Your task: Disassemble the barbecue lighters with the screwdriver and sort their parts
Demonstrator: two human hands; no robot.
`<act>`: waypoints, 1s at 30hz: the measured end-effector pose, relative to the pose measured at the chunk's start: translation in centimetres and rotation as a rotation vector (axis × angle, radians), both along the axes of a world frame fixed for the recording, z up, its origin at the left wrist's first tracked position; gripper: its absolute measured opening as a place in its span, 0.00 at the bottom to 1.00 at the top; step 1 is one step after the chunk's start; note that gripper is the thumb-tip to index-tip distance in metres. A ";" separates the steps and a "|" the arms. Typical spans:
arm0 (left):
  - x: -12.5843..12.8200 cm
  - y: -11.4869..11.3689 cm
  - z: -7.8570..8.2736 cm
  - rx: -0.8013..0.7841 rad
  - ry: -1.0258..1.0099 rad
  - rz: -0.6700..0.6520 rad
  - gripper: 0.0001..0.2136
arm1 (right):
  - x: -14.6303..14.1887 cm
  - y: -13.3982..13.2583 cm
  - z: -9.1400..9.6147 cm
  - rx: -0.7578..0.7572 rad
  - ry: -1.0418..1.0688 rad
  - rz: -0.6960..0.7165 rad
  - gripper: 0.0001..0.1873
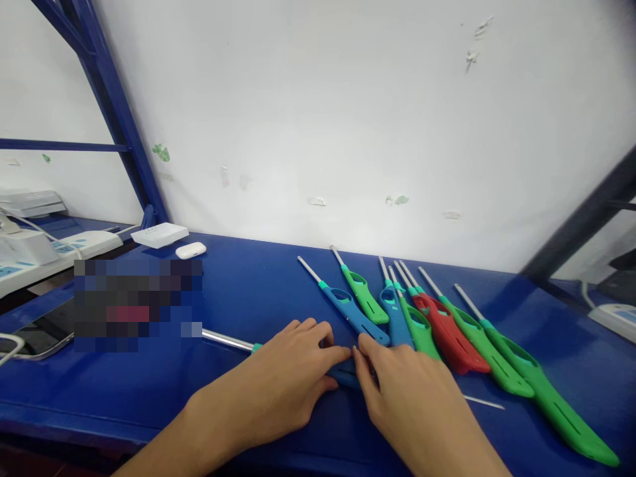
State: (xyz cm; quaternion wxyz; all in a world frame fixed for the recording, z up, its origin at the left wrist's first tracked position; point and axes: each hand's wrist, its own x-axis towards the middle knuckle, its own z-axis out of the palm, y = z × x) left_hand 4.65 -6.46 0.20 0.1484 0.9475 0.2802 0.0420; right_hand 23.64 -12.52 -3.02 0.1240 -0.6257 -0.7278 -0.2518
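Observation:
A long-nosed gas lighter with a dark blue handle (pixel 344 375) lies sideways under both hands, its metal tube (pixel 226 340) pointing left. My left hand (pixel 285 374) is closed round the handle, covering most of it. At the handle's right end, the bent fingers of my right hand (pixel 405 391) press together on the lighter, close to my left fingertips. Exactly what those fingertips grip is hidden. From behind the right hand a thin pale rod (pixel 484 401) sticks out to the right; whether the hand touches it I cannot tell.
Several more lighters fan out beyond and right of my hands: blue (pixel 352 315), green (pixel 366 298), red (pixel 452 334) and green (pixel 561 397) ones. A white earbud case (pixel 191 250), white box (pixel 159 234), phone (pixel 47 331) and power strip (pixel 89 246) occupy the blue table's left.

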 end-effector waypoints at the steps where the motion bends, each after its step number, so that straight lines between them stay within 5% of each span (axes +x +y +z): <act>1: 0.0 0.0 0.0 -0.003 -0.002 -0.002 0.18 | 0.0 0.0 0.0 -0.003 -0.023 0.011 0.09; 9: -0.4 0.2 -0.1 -0.015 -0.026 -0.004 0.18 | -0.5 0.2 -0.8 0.007 -0.187 0.053 0.11; 21: -1.2 0.7 -0.4 -0.044 -0.104 -0.080 0.15 | 1.0 -0.1 -0.8 0.098 -0.313 0.306 0.11; 30: -1.4 0.9 -0.1 -0.109 -0.162 -0.156 0.10 | 2.3 -0.7 -0.5 -0.036 -0.343 0.500 0.14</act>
